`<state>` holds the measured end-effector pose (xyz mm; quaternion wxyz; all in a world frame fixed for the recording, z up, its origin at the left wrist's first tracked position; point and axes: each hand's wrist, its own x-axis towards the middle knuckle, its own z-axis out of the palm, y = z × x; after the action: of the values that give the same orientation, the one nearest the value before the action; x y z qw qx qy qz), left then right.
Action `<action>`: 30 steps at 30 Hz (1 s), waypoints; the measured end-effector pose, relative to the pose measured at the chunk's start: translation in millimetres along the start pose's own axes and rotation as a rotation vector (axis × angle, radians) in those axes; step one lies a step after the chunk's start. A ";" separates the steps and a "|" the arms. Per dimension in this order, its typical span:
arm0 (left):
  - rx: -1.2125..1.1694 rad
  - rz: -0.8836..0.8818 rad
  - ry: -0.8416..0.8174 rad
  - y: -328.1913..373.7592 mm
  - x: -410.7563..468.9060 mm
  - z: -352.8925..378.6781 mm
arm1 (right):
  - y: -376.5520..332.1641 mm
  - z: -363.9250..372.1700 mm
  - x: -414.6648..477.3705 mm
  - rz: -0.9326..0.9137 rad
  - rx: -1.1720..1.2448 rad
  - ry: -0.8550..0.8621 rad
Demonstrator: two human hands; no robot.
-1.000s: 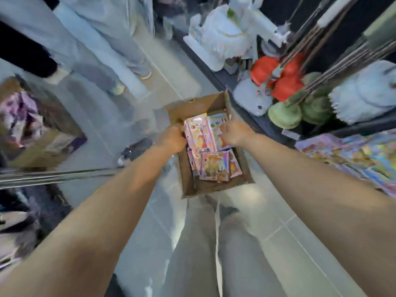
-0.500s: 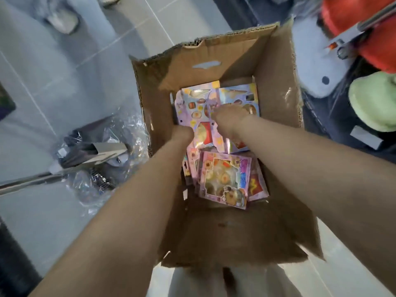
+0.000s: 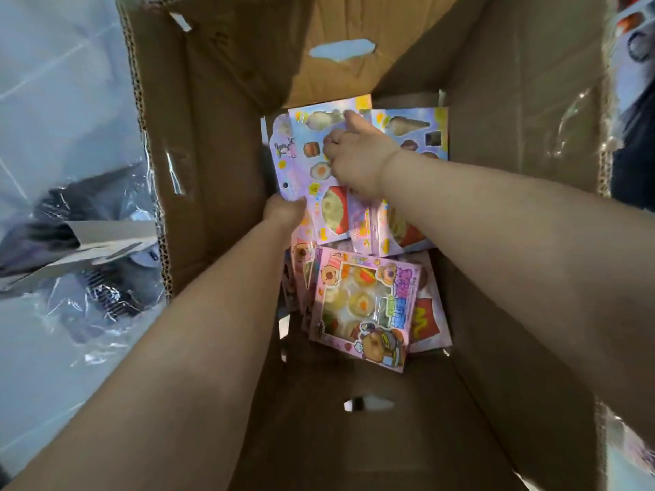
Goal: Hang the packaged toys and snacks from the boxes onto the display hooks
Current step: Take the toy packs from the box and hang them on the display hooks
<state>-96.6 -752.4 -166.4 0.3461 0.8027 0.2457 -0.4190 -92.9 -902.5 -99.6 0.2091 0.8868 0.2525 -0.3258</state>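
A deep cardboard box (image 3: 212, 143) fills the view, and both my arms reach down into it. Several shiny purple toy packs (image 3: 301, 161) with food pictures stand at the far end. My right hand (image 3: 358, 157) grips the top of the front packs, fingers curled over their edge. My left hand (image 3: 283, 212) holds the lower left corner of the same stack; its fingers are hidden behind it. Nearer me lies a pink pack (image 3: 368, 306) of toy food with bear cartoons, on top of other packs.
Crumpled clear plastic wrap with dark items and a cardboard scrap (image 3: 88, 249) lies on the grey tiled floor left of the box. A handle hole (image 3: 342, 49) pierces the box's far wall. Shelf goods show blurred at the right edge (image 3: 634, 47).
My head has dropped much closer to the box, which now fills the view. Both hands have gone deeper and taken hold of the standing purple packs.
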 end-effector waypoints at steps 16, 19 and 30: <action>0.817 0.470 0.231 116.6 -258.8 -141.3 | 51.6 -148.4 -239.7 0.209 0.589 0.062; 0.826 0.514 0.248 148.0 -320.3 -175.4 | 62.1 -194.9 -311.4 0.434 0.832 0.139; 0.869 1.308 0.337 227.7 -588.8 -220.1 | 19.3 -313.6 -576.7 0.950 1.011 0.520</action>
<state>-141.1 -791.9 499.5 0.1363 0.8995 -0.4104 -0.0628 -314.3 -929.5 518.1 -0.1730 0.9371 -0.2978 -0.0564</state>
